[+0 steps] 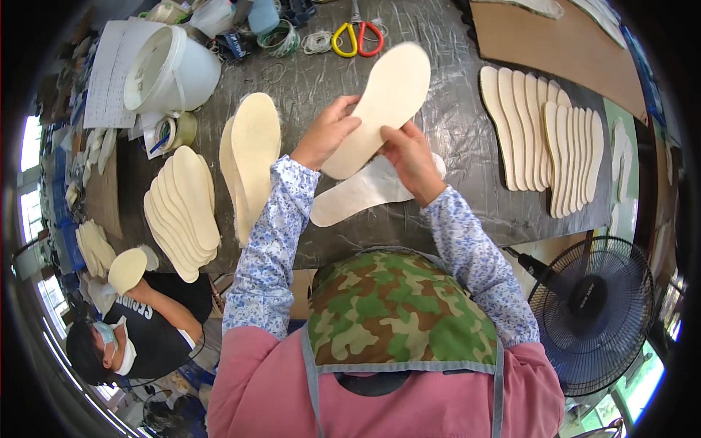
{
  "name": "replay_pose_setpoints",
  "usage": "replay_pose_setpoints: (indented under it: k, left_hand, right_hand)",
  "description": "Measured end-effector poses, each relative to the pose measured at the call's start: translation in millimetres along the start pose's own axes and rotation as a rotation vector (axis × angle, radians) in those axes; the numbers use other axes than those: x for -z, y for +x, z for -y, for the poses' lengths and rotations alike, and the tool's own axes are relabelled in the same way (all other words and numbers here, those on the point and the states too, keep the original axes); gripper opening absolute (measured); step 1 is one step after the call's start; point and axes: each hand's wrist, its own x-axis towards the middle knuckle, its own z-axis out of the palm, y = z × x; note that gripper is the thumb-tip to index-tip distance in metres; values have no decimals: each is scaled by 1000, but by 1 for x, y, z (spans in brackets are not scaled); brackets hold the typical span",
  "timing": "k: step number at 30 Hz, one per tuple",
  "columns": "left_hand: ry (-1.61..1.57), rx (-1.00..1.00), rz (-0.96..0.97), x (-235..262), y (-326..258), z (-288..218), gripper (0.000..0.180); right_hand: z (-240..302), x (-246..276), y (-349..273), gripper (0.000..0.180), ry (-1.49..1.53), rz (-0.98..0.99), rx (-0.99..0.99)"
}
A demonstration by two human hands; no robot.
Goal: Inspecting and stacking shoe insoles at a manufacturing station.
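Both hands grip one cream insole [383, 106] raised above the grey table [467, 131]: the left hand [325, 135] pinches its left edge, and the right hand [410, 157] clamps its lower right edge. Beneath them a white insole [358, 193] lies flat, with insole stacks [544, 135] fanned to the right and scissors [356, 38] beyond
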Motion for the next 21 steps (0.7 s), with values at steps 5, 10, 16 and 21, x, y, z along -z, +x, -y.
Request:
replay_pose_setpoints:
  k: [5,10,16,21]
  left_hand:
    - [361,64,-9,28,33,35,46]
    - [539,82,-69,20,54,39,40]
    - [966,-251,-183,-1,48,80,47]
    - [987,-241,-140,-22,25,75,49]
  right_hand:
    - [2,44,-28,33,-834,143,166]
    - [11,117,-53,33,-1327,-392,577]
    - [-5,120,-57,33,-934,-340,355]
    - [7,132,-87,36,-469,-316,44]
